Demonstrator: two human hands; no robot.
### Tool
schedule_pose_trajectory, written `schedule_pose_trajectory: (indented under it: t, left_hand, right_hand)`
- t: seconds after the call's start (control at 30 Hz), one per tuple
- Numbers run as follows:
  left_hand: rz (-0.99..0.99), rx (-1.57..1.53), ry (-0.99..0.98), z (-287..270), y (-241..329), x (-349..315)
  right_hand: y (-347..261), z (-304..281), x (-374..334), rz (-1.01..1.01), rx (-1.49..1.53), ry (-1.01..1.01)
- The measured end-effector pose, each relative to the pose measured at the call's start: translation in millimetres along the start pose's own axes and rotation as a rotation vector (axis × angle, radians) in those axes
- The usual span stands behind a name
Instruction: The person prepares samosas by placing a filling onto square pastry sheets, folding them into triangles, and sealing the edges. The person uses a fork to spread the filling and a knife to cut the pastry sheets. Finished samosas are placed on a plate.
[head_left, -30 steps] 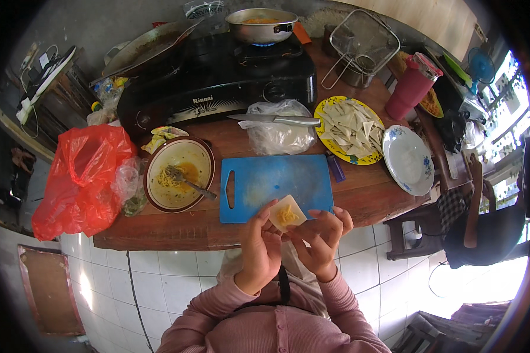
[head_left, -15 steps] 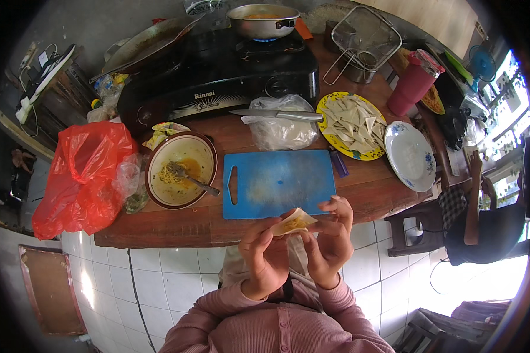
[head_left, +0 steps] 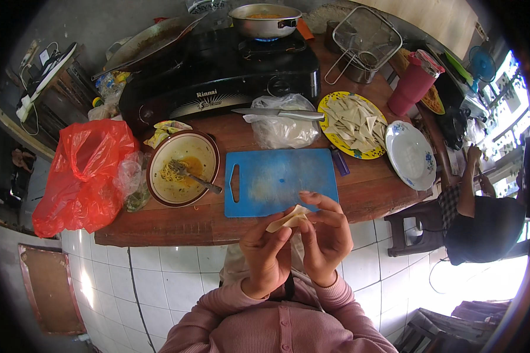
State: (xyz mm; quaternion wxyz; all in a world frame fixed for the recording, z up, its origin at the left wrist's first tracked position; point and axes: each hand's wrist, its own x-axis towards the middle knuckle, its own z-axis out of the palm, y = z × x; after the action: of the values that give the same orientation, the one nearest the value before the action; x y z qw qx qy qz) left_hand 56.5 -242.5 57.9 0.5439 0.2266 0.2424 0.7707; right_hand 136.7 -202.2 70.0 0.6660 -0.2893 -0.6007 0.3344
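Between both hands I hold a pale dumpling wrapper (head_left: 288, 219), folded over so its filling is hidden. My left hand (head_left: 266, 250) pinches its left end between thumb and fingers. On the other end, my right hand (head_left: 325, 241) closes thumb and fingers, with its index finger raised. Just beyond them lies a blue cutting board (head_left: 282, 179). To its left, a brown-rimmed bowl (head_left: 165, 197) contains some noodle-like filling and a fork (head_left: 200, 181). A yellow plate (head_left: 373, 154) at the right bears a heap of folded wrappers (head_left: 356, 125).
A knife (head_left: 294, 114) rests on a clear plastic bag (head_left: 282, 136). Behind stands a black gas stove (head_left: 218, 82), a pan (head_left: 265, 25) over its lit flame. A red plastic bag (head_left: 88, 176) sits left; a white plate (head_left: 409, 159) and pink tumbler (head_left: 415, 85) stand right. Another person (head_left: 486, 226) sits far right.
The wrapper, open with yellowish filling showing before, is now folded over it. My right fingers have moved inward and left. The other person at the right has shifted their arms.
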Motion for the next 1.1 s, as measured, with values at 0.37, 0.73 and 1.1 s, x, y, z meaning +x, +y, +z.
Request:
schedule_pose_trajectory:
  t: [0.37, 0.73, 1.1]
  left_hand:
    - [-0.038, -0.145, -0.077, -3, 6, 2]
    - [-0.113, -0.265, -0.199, -10, 16, 5]
    - [0.044, -0.027, -0.191, -7, 17, 6]
  right_hand:
    - [-6, 7, 1, -0.034, 0.108, 0.011]
    - [-15, 6, -1, 0.079, 0.088, -0.073]
    - [-8, 8, -2, -0.035, 0.047, 0.003]
